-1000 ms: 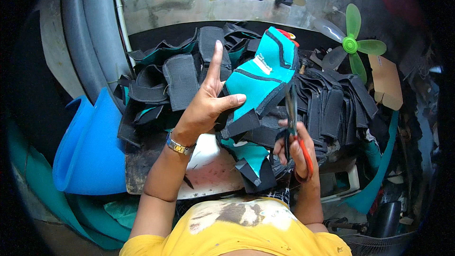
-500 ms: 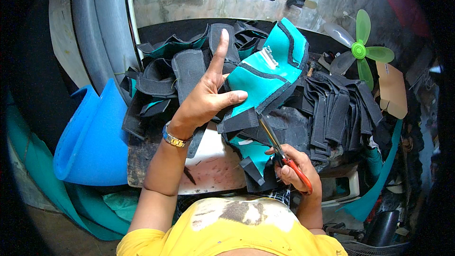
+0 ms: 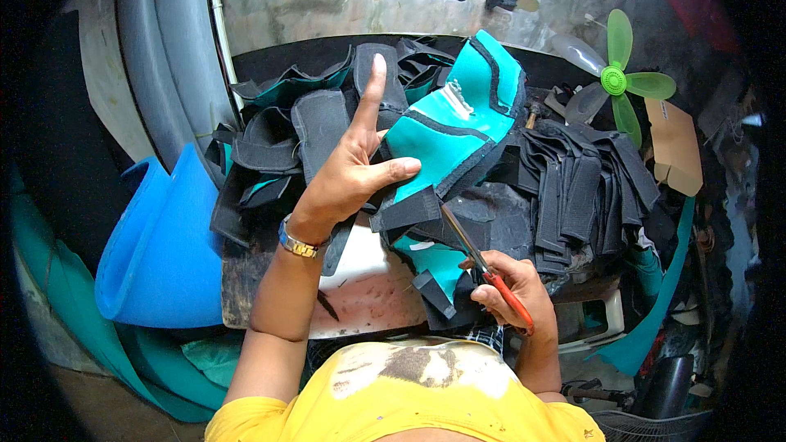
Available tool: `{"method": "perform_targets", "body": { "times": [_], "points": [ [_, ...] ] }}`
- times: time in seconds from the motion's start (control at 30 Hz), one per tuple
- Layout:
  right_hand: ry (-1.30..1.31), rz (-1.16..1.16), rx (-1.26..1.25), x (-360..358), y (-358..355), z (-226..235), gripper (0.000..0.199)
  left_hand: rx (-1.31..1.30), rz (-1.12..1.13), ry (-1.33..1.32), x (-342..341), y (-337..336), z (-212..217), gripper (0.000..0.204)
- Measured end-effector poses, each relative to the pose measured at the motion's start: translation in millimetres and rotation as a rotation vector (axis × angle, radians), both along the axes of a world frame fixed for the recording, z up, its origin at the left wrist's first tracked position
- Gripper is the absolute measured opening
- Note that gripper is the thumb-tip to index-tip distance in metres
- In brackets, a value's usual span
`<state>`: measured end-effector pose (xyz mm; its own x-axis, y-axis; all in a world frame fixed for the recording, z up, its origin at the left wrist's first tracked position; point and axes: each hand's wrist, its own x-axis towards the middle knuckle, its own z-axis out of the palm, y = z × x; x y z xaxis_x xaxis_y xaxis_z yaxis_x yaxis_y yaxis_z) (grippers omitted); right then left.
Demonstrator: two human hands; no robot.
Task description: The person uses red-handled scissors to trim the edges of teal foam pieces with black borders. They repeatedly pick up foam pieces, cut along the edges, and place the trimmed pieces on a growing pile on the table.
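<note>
My left hand [image 3: 354,165] holds up a teal fabric piece with black edging and straps [image 3: 458,127]; the thumb presses on its teal face and the index finger points straight up. My right hand [image 3: 512,295] grips red-handled scissors [image 3: 479,260] low at the right. Their blades point up-left to a black strap [image 3: 409,209] hanging from the piece. A white label [image 3: 455,101] shows on the teal face.
Piles of black and teal fabric parts [image 3: 295,135] cover the worktable [image 3: 360,299], with stacked black straps [image 3: 585,188] at the right. A blue foam roll [image 3: 160,237] stands at the left, a small green fan [image 3: 616,82] and a cardboard piece [image 3: 673,147] at the right.
My right hand has drawn the scissors down and tilted their blades from near upright to pointing up-left at the black strap. My left hand keeps the teal piece raised.
</note>
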<state>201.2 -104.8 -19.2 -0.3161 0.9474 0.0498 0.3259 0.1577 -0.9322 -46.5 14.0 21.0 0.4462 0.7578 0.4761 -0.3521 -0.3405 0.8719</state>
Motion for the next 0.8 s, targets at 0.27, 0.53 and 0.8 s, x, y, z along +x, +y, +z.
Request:
{"method": "perform_targets", "body": {
  "times": [0.27,0.53,0.8],
  "points": [
    [0.131,-0.009,-0.008,-0.1,5.3,-7.2,0.044,-0.051,0.140,-0.202,18.7,-7.0,-0.4,0.108],
    [0.177,-0.129,0.036,-17.0,15.8,-7.1,0.041,-0.037,0.171,-0.292,36.3,-19.5,-1.0,0.105],
    [0.305,-0.104,0.022,-23.3,27.0,-2.1,0.046,0.028,0.308,-0.306,53.9,-30.1,-8.8,0.103]
  ]
}}
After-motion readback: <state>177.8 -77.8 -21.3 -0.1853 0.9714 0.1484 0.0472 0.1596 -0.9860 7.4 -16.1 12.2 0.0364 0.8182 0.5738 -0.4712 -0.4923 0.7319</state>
